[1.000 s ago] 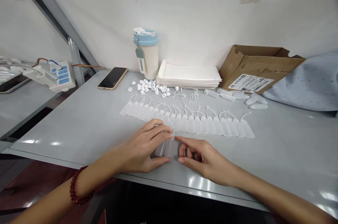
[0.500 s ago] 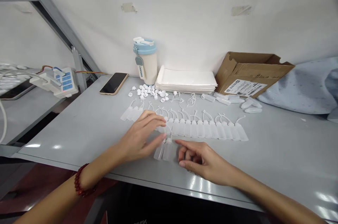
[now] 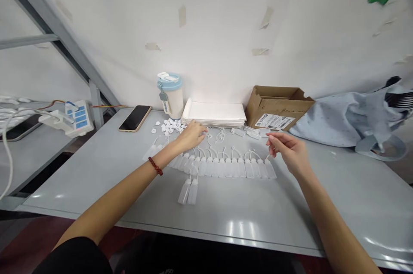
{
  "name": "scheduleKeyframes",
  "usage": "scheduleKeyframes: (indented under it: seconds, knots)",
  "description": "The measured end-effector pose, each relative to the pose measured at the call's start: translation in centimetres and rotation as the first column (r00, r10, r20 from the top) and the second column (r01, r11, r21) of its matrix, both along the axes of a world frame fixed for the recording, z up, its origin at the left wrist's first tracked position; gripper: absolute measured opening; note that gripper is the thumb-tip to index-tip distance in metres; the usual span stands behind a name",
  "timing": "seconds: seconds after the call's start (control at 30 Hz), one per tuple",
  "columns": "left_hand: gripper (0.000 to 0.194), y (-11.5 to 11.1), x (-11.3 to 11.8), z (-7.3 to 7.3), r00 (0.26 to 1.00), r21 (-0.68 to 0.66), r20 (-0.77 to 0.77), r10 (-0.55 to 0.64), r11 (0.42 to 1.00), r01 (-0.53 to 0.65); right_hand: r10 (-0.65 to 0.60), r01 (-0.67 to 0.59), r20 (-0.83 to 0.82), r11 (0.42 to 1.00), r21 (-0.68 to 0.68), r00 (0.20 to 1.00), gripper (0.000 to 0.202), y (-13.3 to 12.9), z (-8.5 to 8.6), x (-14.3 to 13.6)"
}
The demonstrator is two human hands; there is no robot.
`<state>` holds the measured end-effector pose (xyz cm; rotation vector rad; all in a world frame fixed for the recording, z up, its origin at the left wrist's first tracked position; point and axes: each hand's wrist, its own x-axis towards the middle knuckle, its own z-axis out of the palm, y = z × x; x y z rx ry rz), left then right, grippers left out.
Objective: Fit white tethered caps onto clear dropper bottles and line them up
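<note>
White caps (image 3: 171,126) lie beside my left hand (image 3: 191,135), clear tubes (image 3: 253,133) near my right hand (image 3: 291,151) — whether either's fingers are closed, I can't tell.

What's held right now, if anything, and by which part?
Can't tell: the left hand is beside the white caps, the right hand near the loose clear tubes, but no object shows clearly between the fingertips.

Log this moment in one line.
left hand: by white caps, grip unclear | right hand: beside loose tubes, grip unclear | two capped tubes: in front of tube row
</note>
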<state>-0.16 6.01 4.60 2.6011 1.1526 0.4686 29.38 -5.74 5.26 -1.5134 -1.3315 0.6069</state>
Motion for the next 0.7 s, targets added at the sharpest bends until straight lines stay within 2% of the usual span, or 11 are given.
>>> scheduleKeyframes:
  seconds: [0.13,0.27,0.37,0.5,0.63,0.7]
  knots:
    - [0.016,0.4,1.4,-0.3,0.999,-0.009,-0.024,-0.041,0.999,0.041,-0.173,0.170,0.154,0.985,0.034,0.973,0.026,1.0,-1.3,3.5]
    - [0.021,0.4,1.5,-0.4,0.999,-0.002,0.021,-0.032,0.999,0.032,-0.268,0.253,0.303,0.963,0.087,0.915,0.024,1.5,-2.5,5.0]
    - [0.019,0.2,0.8,-0.2,0.995,0.015,0.102,0.005,1.000,-0.006,-0.263,0.239,0.406,0.965,0.109,0.875,0.023,1.8,-3.1,5.1]
    - [0.024,-0.8,-0.4,0.2,0.960,0.028,0.256,0.113,0.992,-0.125,-0.245,0.213,0.539,0.969,0.121,0.806,0.026,2.2,-3.9,5.2]
    - [0.027,-2.4,-1.8,0.4,0.910,-0.002,0.372,0.183,0.981,-0.196,-0.225,0.207,0.639,0.973,0.104,0.736,0.028,2.0,-4.2,6.2]
    - [0.025,-3.1,-2.4,0.3,0.884,-0.044,0.413,0.221,0.974,-0.223,-0.201,0.205,0.676,0.976,0.075,0.709,0.022,1.8,-4.3,7.0]
